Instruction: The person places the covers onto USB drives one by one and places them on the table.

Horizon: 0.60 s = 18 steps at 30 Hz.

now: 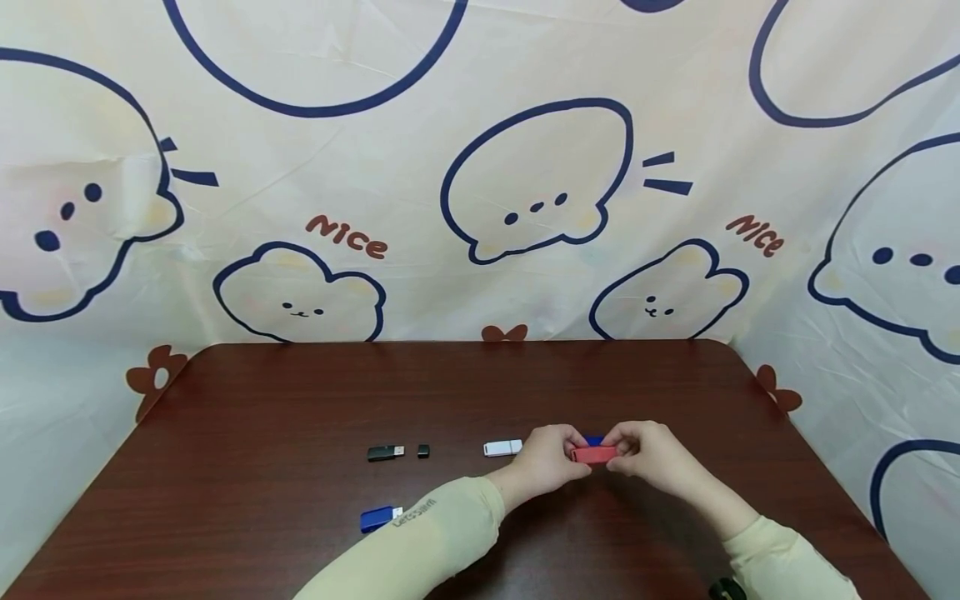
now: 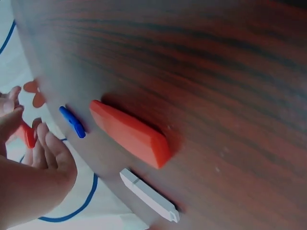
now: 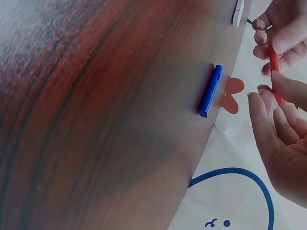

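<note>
Both hands meet over the table's right half. My left hand point(image 1: 547, 458) pinches the left end of a red USB flash drive point(image 1: 594, 455), and my right hand point(image 1: 654, 454) pinches its right end. In the right wrist view the red drive point(image 3: 274, 62) is held off the table between the fingertips. Just behind it lies a blue USB flash drive point(image 3: 210, 92), mostly hidden in the head view. A white USB flash drive point(image 1: 502, 447) lies left of my left hand. A red block-like piece point(image 2: 129, 134) rests on the table in the left wrist view; its kind is unclear.
Farther left lie a black USB flash drive point(image 1: 386, 452) with its plug bare and a small black cap point(image 1: 423, 451) apart from it. Nearer, another blue USB flash drive point(image 1: 377, 518) is partly covered by the left sleeve. A patterned cloth point(image 1: 420, 183) surrounds the brown table point(image 1: 262, 400).
</note>
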### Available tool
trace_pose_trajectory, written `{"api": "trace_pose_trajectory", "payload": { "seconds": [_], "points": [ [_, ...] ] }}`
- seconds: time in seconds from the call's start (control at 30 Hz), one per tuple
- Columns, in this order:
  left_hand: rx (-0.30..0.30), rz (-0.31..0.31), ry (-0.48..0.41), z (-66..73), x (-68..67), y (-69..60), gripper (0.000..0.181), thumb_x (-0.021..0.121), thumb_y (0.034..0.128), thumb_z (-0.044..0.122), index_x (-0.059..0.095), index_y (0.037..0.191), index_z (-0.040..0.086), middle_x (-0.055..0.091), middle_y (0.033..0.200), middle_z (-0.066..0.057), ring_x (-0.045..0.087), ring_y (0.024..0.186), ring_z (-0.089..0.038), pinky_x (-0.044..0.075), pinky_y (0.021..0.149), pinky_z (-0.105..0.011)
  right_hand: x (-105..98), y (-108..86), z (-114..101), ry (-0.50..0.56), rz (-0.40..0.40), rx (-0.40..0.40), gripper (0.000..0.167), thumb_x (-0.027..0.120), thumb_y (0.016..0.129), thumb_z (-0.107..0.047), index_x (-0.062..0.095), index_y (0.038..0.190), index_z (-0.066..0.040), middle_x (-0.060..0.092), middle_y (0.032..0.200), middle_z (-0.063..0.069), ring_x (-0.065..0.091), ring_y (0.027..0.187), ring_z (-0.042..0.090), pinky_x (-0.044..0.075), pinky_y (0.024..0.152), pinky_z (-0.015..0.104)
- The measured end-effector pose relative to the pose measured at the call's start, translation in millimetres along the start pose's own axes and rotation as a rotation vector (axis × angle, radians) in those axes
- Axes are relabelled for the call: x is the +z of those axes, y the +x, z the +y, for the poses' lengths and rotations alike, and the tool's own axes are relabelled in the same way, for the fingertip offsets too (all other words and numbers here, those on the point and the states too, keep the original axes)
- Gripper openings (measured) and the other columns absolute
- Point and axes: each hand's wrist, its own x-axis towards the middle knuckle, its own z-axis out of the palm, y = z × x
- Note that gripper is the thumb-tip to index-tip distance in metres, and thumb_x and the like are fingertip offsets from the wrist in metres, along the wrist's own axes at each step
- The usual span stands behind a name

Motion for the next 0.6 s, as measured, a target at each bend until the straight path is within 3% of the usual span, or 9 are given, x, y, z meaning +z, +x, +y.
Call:
{"api": "trace_pose_trajectory", "payload": {
  "seconds": [0.1,0.33,0.6],
  "points": [
    [0.055,0.022,0.104,0.8,0.3,-1.6,0.019,0.073,0.0777,0.008,0.061,0.092,0.005,0.06,0.07,0.001,0.045,0.055,-0.001,0.039,0.052,-0.015,-0.1,-0.2,1.3,0.001,0.002,0.006,0.014,0.073,0.077,-0.007,0.066,0.089,-0.004,0.059,0.071,0.002,0.051,0.06,0.009,0.045,0.052,0.023],
    [0.073,0.065,0.266,2.4,1.6,-3.0,0.015,0.074,0.0782,0.015,0.064,0.088,0.011,0.057,0.067,0.006,0.043,0.055,-0.003,0.036,0.051,-0.016,0.6,-1.2,2.0,-0.081,0.018,-0.01,0.014,0.074,0.076,-0.009,0.067,0.087,-0.007,0.06,0.072,-0.001,0.05,0.064,0.007,0.044,0.055,0.021],
    [0.115,0.096,0.468,4.1,0.9,-5.6,0.016,0.076,0.0761,0.026,0.072,0.087,0.015,0.062,0.082,0.004,0.05,0.074,-0.007,0.041,0.063,-0.018,2.9,-2.9,2.7,-0.215,0.028,-0.063,0.014,0.076,0.074,-0.011,0.07,0.086,-0.008,0.066,0.082,-0.001,0.054,0.072,0.008,0.047,0.063,0.021]
  ]
}}
